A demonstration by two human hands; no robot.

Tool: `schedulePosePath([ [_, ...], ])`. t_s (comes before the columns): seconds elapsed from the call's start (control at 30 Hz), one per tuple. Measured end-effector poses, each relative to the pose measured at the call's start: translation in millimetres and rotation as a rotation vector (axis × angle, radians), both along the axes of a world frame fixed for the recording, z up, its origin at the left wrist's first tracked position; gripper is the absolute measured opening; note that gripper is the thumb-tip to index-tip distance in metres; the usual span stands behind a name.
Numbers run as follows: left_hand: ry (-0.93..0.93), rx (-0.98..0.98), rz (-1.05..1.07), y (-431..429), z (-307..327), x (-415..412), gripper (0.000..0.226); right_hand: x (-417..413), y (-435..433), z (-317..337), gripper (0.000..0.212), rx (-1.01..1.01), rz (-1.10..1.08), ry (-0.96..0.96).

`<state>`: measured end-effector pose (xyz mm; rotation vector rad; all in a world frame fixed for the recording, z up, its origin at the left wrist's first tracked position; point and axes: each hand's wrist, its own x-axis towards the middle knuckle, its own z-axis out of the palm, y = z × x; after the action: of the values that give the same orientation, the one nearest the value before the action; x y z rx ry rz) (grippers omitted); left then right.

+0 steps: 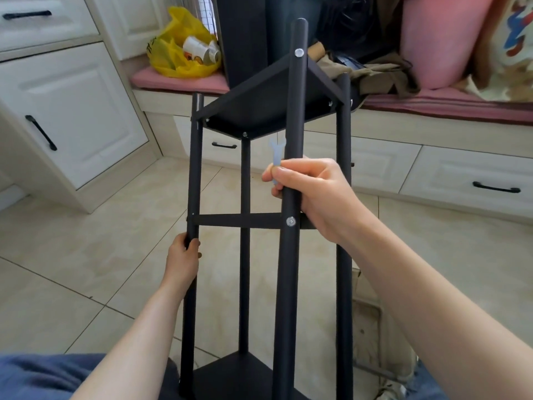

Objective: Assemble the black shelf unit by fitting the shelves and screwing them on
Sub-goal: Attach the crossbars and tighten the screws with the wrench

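Now left hand [183, 256] curled round matte tube [193, 168] — right hand [311, 194] clasps front tube [293, 111], pinching plastic wrench [277, 151].

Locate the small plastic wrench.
Head view, centre: the pale blue wrench is pinched in the right hand, beside the front pole, below the upper shelf.

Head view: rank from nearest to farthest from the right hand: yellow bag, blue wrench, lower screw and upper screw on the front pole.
1. Blue wrench: pinched in the right hand, which grips the front pole.
2. Lower screw: just below that hand, on the pole.
3. Upper screw: near the pole's top.
4. Yellow bag: far left, on the bench cushion.
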<state>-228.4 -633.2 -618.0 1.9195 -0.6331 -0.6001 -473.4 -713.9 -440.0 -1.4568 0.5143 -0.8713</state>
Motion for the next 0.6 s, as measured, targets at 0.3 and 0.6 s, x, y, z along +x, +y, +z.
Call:
schedulePosePath([
  [0.3,0.018,0.021,-0.094,2,4,-5,0.048,6,11,-8,0.023,-0.021,-0.031,0.016],
  [0.6,-0.078,-0.380,-0.278,-4,111,-62,0.020,12,7,-14,0.023,-0.061,-0.037,0.021],
])
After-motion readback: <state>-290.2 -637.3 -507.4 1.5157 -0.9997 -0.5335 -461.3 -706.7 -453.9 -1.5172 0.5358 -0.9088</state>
